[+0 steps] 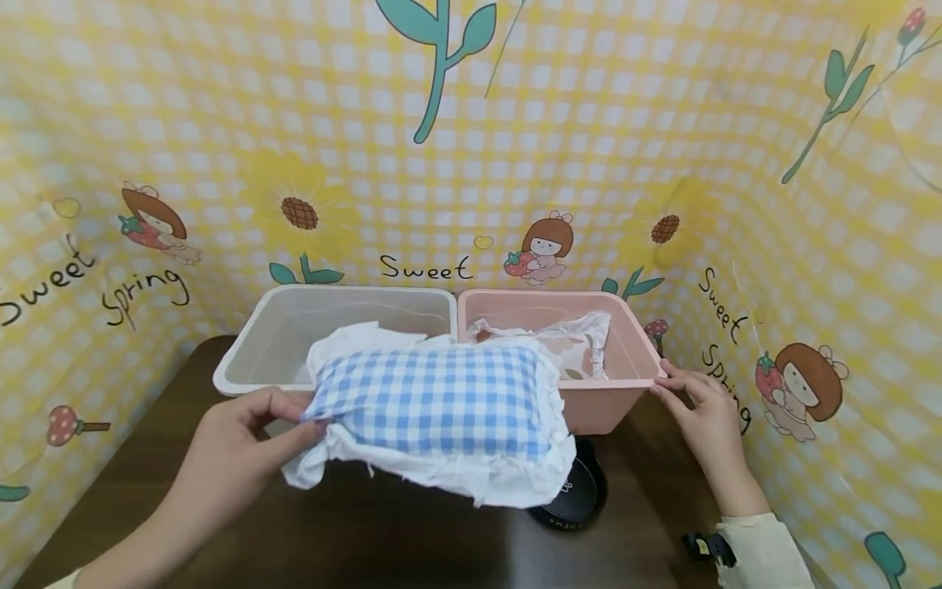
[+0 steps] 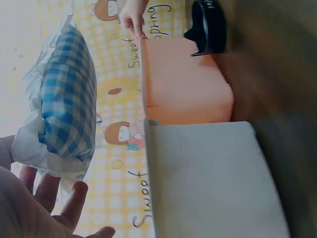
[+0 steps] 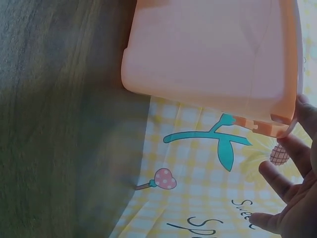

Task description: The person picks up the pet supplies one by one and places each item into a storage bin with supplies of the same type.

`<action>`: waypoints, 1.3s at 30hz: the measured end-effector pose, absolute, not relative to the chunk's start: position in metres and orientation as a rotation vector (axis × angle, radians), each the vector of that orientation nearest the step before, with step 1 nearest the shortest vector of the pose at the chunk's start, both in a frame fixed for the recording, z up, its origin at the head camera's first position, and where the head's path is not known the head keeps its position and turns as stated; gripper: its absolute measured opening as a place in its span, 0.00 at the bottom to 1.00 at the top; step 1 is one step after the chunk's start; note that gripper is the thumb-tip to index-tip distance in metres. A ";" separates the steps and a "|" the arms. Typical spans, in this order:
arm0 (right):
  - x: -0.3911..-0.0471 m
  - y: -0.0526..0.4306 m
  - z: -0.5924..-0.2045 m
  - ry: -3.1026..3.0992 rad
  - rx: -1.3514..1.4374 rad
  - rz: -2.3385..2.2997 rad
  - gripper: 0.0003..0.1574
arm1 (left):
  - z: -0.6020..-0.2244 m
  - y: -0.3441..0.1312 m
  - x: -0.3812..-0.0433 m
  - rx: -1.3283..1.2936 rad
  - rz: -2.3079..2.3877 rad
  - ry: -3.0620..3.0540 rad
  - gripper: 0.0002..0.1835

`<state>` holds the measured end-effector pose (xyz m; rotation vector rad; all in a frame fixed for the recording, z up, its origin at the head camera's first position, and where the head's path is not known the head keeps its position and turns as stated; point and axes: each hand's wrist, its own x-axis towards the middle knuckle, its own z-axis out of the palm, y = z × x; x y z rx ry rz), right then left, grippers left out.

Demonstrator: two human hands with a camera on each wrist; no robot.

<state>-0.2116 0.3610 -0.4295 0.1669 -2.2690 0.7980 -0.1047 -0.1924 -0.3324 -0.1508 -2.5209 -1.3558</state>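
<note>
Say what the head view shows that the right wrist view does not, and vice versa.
Only the head view: the left hand holding a blue-and-white checked fabric cushion with white frills, a pale grey rectangular plastic tub, a black round object, and a white patterned cloth inside the pink rectangular plastic tub.

Only the right wrist view: a stepped pink plastic part just below that tub's rim.

Both: the pink tub, the right hand holding its rim, the dark wood-grain table and the yellow-and-white checked backdrop.

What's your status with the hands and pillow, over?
Left hand pinching blue-and-white gingham pillow, lifted. Right hand pinching pink bin rim. No obstruction apparent.
</note>
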 end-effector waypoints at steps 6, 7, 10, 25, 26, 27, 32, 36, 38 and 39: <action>-0.212 0.358 -0.426 -2.303 0.113 0.825 0.09 | -0.313 -0.169 -0.131 -0.193 -1.359 -2.506 0.12; -0.212 0.358 -0.427 -2.309 0.098 0.826 0.09 | -0.311 -0.164 -0.137 -0.202 -1.362 -2.504 0.12; -0.210 0.359 -0.429 -2.327 0.054 0.829 0.09 | -0.308 -0.152 -0.153 -0.214 -1.391 -2.492 0.13; -0.211 0.356 -0.429 -2.316 0.028 0.948 0.10 | -0.301 -0.092 -0.223 -0.262 -1.674 -2.358 0.11; -0.212 0.356 -0.430 -2.312 0.034 0.954 0.10 | -0.301 -0.088 -0.226 -0.265 -1.679 -2.352 0.11; -0.212 0.357 -0.430 -2.309 0.043 0.967 0.10 | -0.301 -0.084 -0.229 -0.268 -1.674 -2.347 0.11; -0.214 0.357 -0.429 -2.303 0.053 0.965 0.10 | -0.306 -0.065 -0.243 -0.291 -1.655 -2.293 0.11; -0.214 0.358 -0.429 -2.313 0.032 0.935 0.10 | -0.312 -0.050 -0.252 -0.277 -1.641 -2.278 0.10; -0.213 0.359 -0.430 -2.319 0.026 0.935 0.09 | -0.316 -0.042 -0.257 -0.257 -1.634 -2.285 0.11; -0.213 0.359 -0.431 -2.320 0.025 0.942 0.09 | -0.318 -0.039 -0.259 -0.248 -1.636 -2.290 0.11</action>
